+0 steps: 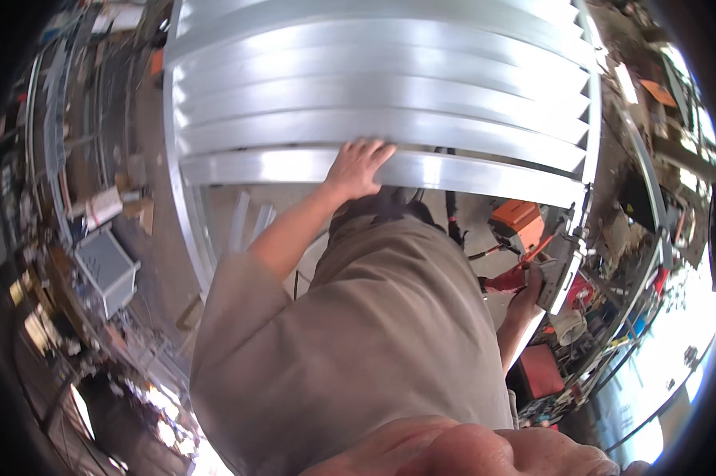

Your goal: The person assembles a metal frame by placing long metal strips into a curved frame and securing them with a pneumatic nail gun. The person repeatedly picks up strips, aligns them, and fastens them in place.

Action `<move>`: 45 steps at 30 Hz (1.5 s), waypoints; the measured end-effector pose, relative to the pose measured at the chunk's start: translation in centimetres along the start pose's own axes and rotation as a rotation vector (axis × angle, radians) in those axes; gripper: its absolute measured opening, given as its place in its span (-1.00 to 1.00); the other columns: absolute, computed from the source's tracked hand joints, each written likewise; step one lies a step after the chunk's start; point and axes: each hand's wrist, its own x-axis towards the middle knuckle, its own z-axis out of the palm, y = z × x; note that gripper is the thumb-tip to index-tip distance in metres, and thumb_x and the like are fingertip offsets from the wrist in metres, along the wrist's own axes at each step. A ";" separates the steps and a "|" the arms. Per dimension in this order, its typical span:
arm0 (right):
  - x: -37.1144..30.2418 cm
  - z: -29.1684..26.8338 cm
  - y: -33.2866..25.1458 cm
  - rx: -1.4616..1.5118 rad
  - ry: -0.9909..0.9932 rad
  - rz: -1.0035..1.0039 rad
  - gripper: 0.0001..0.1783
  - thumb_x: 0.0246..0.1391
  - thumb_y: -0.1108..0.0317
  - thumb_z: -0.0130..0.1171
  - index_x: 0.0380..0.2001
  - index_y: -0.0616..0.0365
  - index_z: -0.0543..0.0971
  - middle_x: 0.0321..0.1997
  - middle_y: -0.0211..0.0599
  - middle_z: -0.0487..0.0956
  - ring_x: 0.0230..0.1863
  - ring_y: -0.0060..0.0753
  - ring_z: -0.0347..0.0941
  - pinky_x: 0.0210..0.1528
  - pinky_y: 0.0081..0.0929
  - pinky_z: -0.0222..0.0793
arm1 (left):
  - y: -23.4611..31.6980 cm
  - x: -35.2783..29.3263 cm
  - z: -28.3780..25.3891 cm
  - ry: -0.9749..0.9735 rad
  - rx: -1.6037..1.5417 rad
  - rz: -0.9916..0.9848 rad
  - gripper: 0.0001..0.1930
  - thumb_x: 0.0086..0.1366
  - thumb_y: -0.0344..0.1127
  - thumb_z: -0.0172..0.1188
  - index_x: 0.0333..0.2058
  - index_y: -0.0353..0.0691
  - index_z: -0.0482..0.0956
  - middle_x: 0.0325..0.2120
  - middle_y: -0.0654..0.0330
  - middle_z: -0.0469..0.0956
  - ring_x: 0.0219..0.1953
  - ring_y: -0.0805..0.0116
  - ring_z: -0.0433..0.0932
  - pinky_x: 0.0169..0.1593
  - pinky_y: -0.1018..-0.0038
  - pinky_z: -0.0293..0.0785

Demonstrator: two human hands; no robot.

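Note:
In front of me stands a large silver metal frame with louvre slats (382, 87). My left hand (360, 166) lies on its lower crossbar (469, 172), the fingers bent over the bar's far edge. At the right, my right hand (527, 292) is closed round a red-and-grey hand tool (560, 274) with a long silver body. That tool is close to the frame's right upright (589, 159); I cannot tell whether they touch. The palm side of my right hand and part of the tool's handle are hidden.
An orange box-shaped thing (518, 222) stands on the floor beyond the crossbar, with dark cables or rods beside it. A grey metal box (107, 266) is at the left. A red container (541, 370) sits low at the right, among racks and cluttered tools.

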 end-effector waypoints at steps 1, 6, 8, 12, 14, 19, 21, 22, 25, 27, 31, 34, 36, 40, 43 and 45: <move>0.0 0.0 0.0 0.027 -0.012 0.028 -0.70 0.34 0.39 0.16 0.08 0.27 0.57 -0.21 -0.33 0.63 -0.22 -0.50 0.56 -0.14 -0.53 0.49 | -0.2 -0.3 0.1 -0.006 -0.001 -0.007 0.00 -0.03 -0.08 0.51 0.44 0.10 0.27 0.34 0.05 0.34 0.37 -0.02 0.31 0.37 0.00 0.22; -0.1 0.1 -0.6 -0.006 -0.091 0.026 -0.70 0.36 0.34 0.17 0.05 0.27 0.59 -0.19 -0.32 0.64 -0.25 -0.52 0.56 -0.17 -0.52 0.51 | -1.1 -0.6 -0.2 -0.047 -0.003 -0.018 -0.06 0.01 -0.13 0.49 0.41 0.07 0.31 0.33 0.10 0.37 0.36 0.04 0.33 0.38 0.03 0.22; -0.1 0.1 -0.7 0.010 -0.049 0.075 -0.65 0.30 0.37 0.17 0.09 0.30 0.56 -0.17 -0.29 0.61 -0.24 -0.46 0.57 -0.16 -0.45 0.54 | -0.9 -0.7 -0.3 -0.043 0.002 -0.012 -0.06 0.00 -0.14 0.49 0.41 0.07 0.32 0.32 0.13 0.37 0.33 0.07 0.35 0.37 0.04 0.22; 0.1 0.0 -0.5 0.010 -0.043 0.085 -0.64 0.28 0.38 0.16 0.08 0.33 0.55 -0.17 -0.28 0.58 -0.22 -0.43 0.58 -0.13 -0.40 0.55 | -0.7 -0.7 -0.1 -0.057 -0.004 -0.019 -0.06 -0.01 -0.15 0.47 0.41 0.07 0.34 0.32 0.15 0.38 0.30 0.10 0.37 0.36 0.06 0.21; 0.2 0.0 -0.4 0.004 -0.057 0.074 -0.66 0.28 0.39 0.16 0.06 0.33 0.55 -0.17 -0.28 0.58 -0.22 -0.43 0.58 -0.11 -0.40 0.55 | -0.7 -0.8 0.1 -0.059 -0.004 -0.020 -0.06 -0.01 -0.14 0.47 0.42 0.07 0.34 0.31 0.14 0.39 0.30 0.10 0.37 0.37 0.06 0.21; 0.5 -0.4 -0.2 -0.008 -0.087 0.072 -0.68 0.28 0.39 0.16 0.03 0.34 0.56 -0.18 -0.28 0.59 -0.22 -0.41 0.57 -0.08 -0.40 0.54 | -0.8 -1.1 0.9 -0.045 -0.006 -0.014 -0.06 -0.01 -0.14 0.48 0.41 0.07 0.34 0.30 0.13 0.40 0.31 0.10 0.37 0.40 0.07 0.19; 0.6 -0.5 0.2 0.028 -0.110 0.057 -0.68 0.27 0.39 0.17 0.02 0.34 0.56 -0.17 -0.28 0.60 -0.22 -0.41 0.57 -0.08 -0.40 0.53 | -1.0 -1.0 1.3 -0.053 -0.012 -0.017 -0.06 -0.01 -0.14 0.49 0.41 0.07 0.34 0.30 0.13 0.40 0.32 0.10 0.36 0.41 0.06 0.18; 0.6 -0.6 0.5 0.005 -0.073 0.063 -0.67 0.27 0.38 0.18 0.04 0.34 0.57 -0.16 -0.28 0.61 -0.22 -0.41 0.58 -0.08 -0.40 0.54 | -1.1 -1.1 1.5 -0.040 -0.010 -0.016 -0.07 0.00 -0.15 0.48 0.41 0.06 0.33 0.30 0.12 0.41 0.33 0.09 0.36 0.41 0.05 0.18; 0.9 -0.9 1.7 0.044 -0.136 0.078 -0.65 0.33 0.37 0.16 0.11 0.30 0.57 -0.10 -0.29 0.64 -0.15 -0.44 0.60 -0.10 -0.44 0.56 | -1.7 -1.1 2.2 0.015 -0.026 -0.006 -0.07 -0.01 -0.16 0.48 0.40 0.04 0.34 0.29 0.09 0.42 0.34 0.03 0.36 0.39 0.02 0.22; 0.9 -1.4 2.3 0.064 -0.137 0.121 -0.66 0.40 0.40 0.12 0.16 0.27 0.57 0.01 -0.27 0.65 -0.05 -0.44 0.61 -0.10 -0.46 0.60 | -2.0 -0.9 2.7 0.079 -0.129 0.036 -0.08 -0.07 -0.18 0.48 0.36 0.02 0.39 0.28 0.06 0.42 0.33 -0.04 0.36 0.35 -0.01 0.27; 0.8 -2.0 2.4 -0.089 -0.086 -0.039 -0.64 0.31 0.46 0.25 0.15 0.24 0.56 -0.01 -0.29 0.63 -0.06 -0.45 0.61 -0.01 -0.46 0.57 | -1.6 0.3 3.4 0.078 -0.037 0.026 -0.02 -0.12 -0.16 0.50 0.39 0.03 0.38 0.27 0.12 0.42 0.33 0.00 0.34 0.39 0.00 0.22; 0.5 -2.2 1.0 0.016 -0.064 -0.009 -0.65 0.25 0.51 0.28 0.09 0.27 0.57 -0.12 -0.32 0.64 -0.13 -0.50 0.60 -0.03 -0.48 0.55 | -0.5 0.7 3.1 0.167 0.009 0.043 -0.07 -0.09 -0.22 0.51 0.36 0.05 0.40 0.21 0.20 0.43 0.29 0.07 0.35 0.36 0.04 0.26; 0.1 -1.6 0.5 -0.048 -0.064 -0.043 -0.66 0.25 0.52 0.26 0.08 0.29 0.57 -0.13 -0.31 0.63 -0.13 -0.49 0.61 -0.04 -0.48 0.55 | -0.3 0.6 3.0 0.151 0.045 -0.007 -0.07 -0.09 -0.22 0.51 0.36 0.10 0.39 0.21 0.21 0.41 0.32 0.08 0.33 0.39 0.03 0.22; -0.3 -1.5 0.5 -0.023 -0.043 0.029 -0.68 0.24 0.50 0.28 0.04 0.31 0.58 -0.20 -0.33 0.63 -0.21 -0.51 0.59 -0.11 -0.52 0.53 | -0.6 0.8 3.6 0.178 0.040 -0.020 -0.03 -0.10 -0.21 0.51 0.38 0.16 0.37 0.25 0.22 0.37 0.35 0.08 0.31 0.42 0.03 0.18; -0.5 -1.7 0.7 0.008 -0.059 0.107 -0.67 0.23 0.49 0.29 0.05 0.31 0.59 -0.23 -0.33 0.64 -0.24 -0.54 0.57 -0.14 -0.53 0.51 | -0.9 1.0 4.0 0.162 0.050 -0.032 0.00 -0.10 -0.19 0.52 0.41 0.18 0.35 0.28 0.24 0.32 0.37 0.11 0.28 0.43 0.05 0.17; -0.6 -1.6 0.7 -0.030 -0.060 0.071 -0.67 0.23 0.49 0.29 0.06 0.31 0.59 -0.24 -0.34 0.64 -0.24 -0.54 0.57 -0.14 -0.53 0.51 | -1.1 1.2 4.1 0.161 0.042 -0.031 0.00 -0.11 -0.18 0.52 0.41 0.17 0.35 0.28 0.24 0.32 0.37 0.11 0.28 0.42 0.05 0.17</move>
